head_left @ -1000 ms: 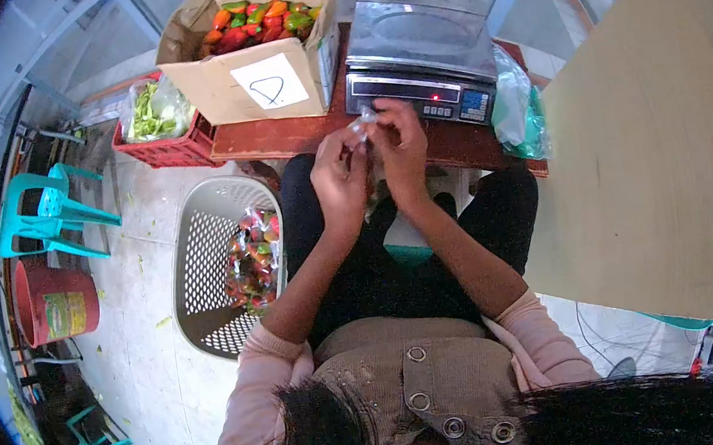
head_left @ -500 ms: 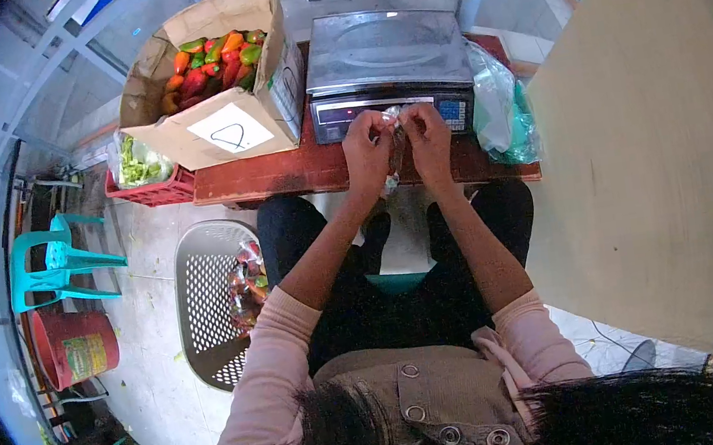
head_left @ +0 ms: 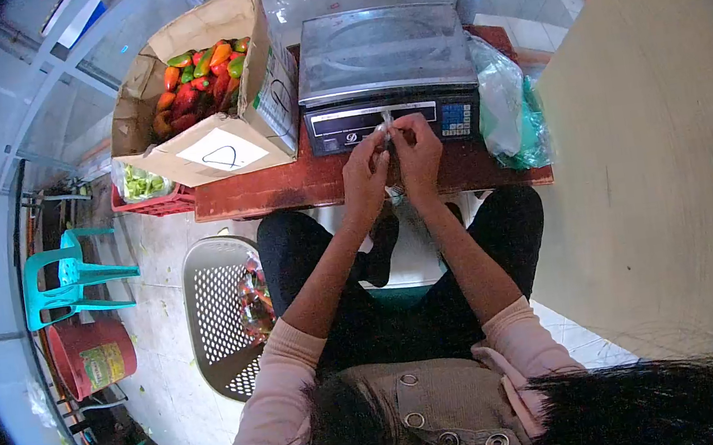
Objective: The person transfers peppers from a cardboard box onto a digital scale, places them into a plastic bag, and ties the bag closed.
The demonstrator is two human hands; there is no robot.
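Note:
My left hand point(head_left: 366, 176) and my right hand point(head_left: 419, 156) meet just in front of the digital scale point(head_left: 384, 57). Both pinch the gathered top of a clear plastic bag point(head_left: 387, 118), whose end sticks up between the fingertips. The lower part of the bag is mostly hidden behind my hands. On the left of the red bench point(head_left: 280, 187) stands a cardboard box point(head_left: 185, 155) with red, orange and green peppers point(head_left: 203, 81). A grey basket point(head_left: 205, 305) on the floor, beside my left leg, holds bagged peppers point(head_left: 255, 303).
Plastic bags point(head_left: 508, 108) lie at the bench's right end. A red crate point(head_left: 154, 202) with bagged greens stands behind the box's left side. Teal chairs point(head_left: 75, 273) and a red bucket point(head_left: 93, 356) are at the left. A pale wooden board point(head_left: 634, 141) fills the right side.
The view has shifted, so the box and scale appear further left than at first. My fingertips have drawn together around the bag's top, and less of the bag shows below them than half a second ago.

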